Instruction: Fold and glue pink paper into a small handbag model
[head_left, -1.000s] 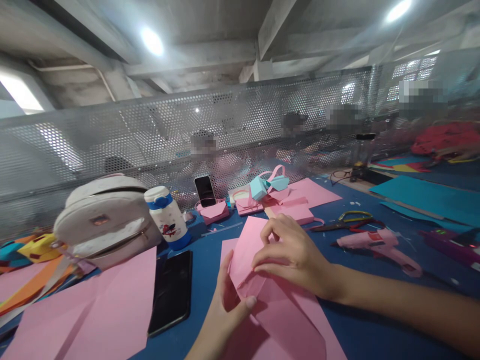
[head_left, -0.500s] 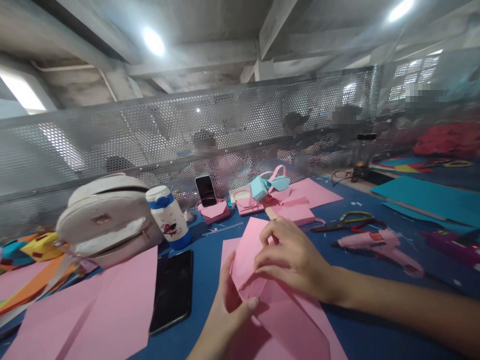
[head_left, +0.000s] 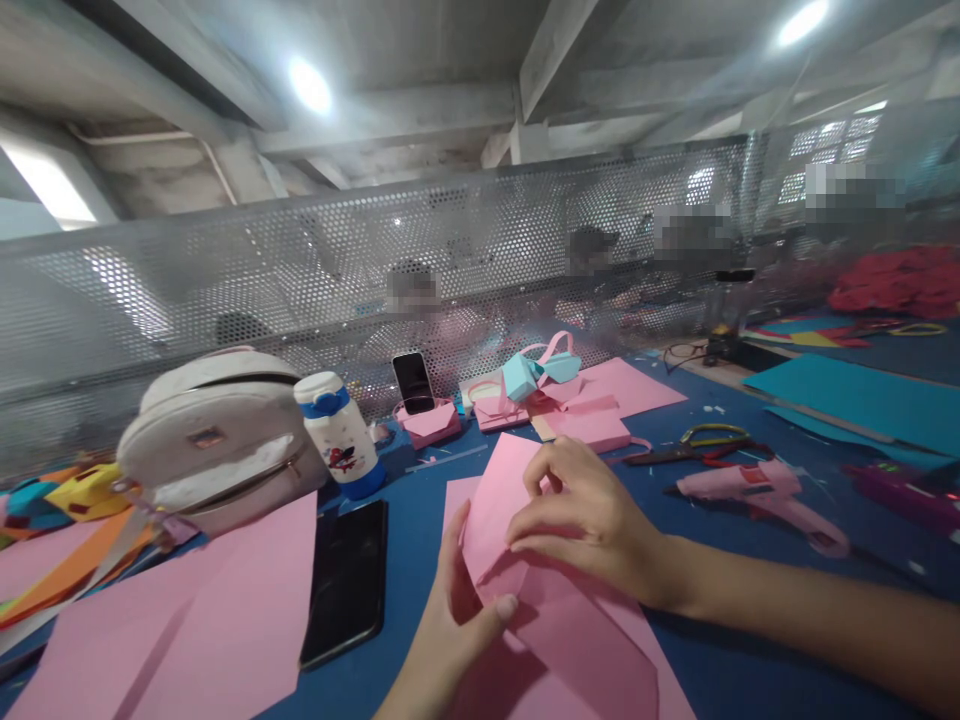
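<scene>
Grips the folded paper (head_left: 487,500) at its left edge with the left hand (head_left: 459,612), thumb on the near face; pinches at the middle with the right hand (head_left: 592,520), fingertips closed on it. Holds it at centre, over a pink sheet (head_left: 671,690) on the blue table (head_left: 416,540). Cannot tell about contact between the lower end and that sheet.

Could dent or wrinkle the thin paper through too hard a pinch — likeliest under the right fingertips. Could skew the fold through uneven pull between left and right. Could drag the sheet below along with any low sweep.

To the left, shows a strip of blue table before the phone (head_left: 345,585), then pale pink paper (head_left: 225,590) just past it. To the right, lies near the glue gun (head_left: 750,485), tip towards the right wrist — perhaps hot, impossible to tell; could brush it through a wide elbow swing. Beyond, meets the scissors (head_left: 660,456) and, just past the right knuckles, a pink box (head_left: 596,430); allows little reach forward without a nudge.
</scene>
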